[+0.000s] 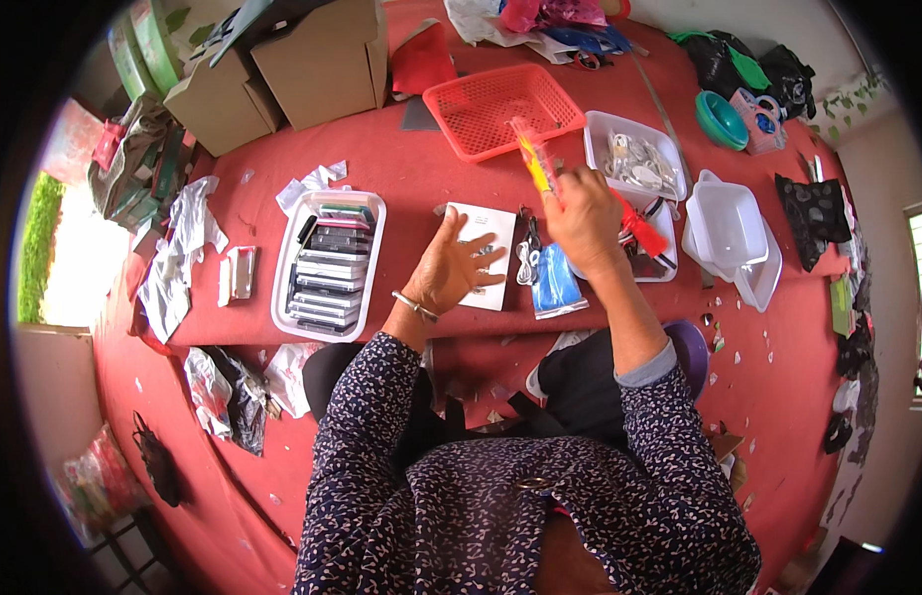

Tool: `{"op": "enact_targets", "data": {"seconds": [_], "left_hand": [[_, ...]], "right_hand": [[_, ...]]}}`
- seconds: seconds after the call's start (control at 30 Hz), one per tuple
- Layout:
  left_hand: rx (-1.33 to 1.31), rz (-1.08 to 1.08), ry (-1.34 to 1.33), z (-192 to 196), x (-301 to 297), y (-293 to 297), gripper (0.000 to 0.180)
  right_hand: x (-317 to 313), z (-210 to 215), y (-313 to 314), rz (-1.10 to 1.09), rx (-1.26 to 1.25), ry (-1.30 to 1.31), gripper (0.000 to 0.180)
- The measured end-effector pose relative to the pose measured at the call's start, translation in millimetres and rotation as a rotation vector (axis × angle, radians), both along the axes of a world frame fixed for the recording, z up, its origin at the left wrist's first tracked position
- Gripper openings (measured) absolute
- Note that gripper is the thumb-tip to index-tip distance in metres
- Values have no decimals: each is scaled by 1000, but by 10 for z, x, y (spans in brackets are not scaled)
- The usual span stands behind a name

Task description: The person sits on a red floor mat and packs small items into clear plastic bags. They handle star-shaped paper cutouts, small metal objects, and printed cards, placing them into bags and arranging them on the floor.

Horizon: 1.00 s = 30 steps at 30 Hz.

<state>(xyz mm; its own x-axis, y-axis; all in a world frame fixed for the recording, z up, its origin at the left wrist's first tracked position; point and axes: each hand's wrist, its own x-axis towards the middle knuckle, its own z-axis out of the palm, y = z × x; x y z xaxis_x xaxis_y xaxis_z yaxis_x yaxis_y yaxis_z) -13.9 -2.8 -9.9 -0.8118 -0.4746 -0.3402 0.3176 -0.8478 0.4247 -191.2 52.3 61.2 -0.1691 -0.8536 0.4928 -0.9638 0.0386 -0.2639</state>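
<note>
My right hand is raised and closed round a slim yellow and red item in clear wrapping; its exact kind cannot be made out. Something bright red shows on the other side of this hand, and whether it is part of the same item is unclear. My left hand, wearing a bracelet, hovers with fingers spread over a flat white box. Beside that box lie a coiled cable and a blue packet. To the left stands a white tray filled with a row of phone-like devices.
A red plastic basket sits farther back, near a white bin of white cables. Clear stacked containers stand at right. Cardboard boxes fill the back left. A green bowl rests at far right. Plastic scraps lie left.
</note>
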Motion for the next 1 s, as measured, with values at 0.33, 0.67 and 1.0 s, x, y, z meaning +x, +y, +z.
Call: {"op": "enact_targets", "data": {"seconds": [0.33,0.67,1.0], "left_hand": [[26,198,182,309,356,-137,55],[-189,213,102,313,368,-115,45],[-273,182,123,280,329,-70,55]], "right_hand": [[592,-27,77,386,-203,617,11],[271,173,199,365,134,202,46],[-254,254,198,327,166,-414,15]]}}
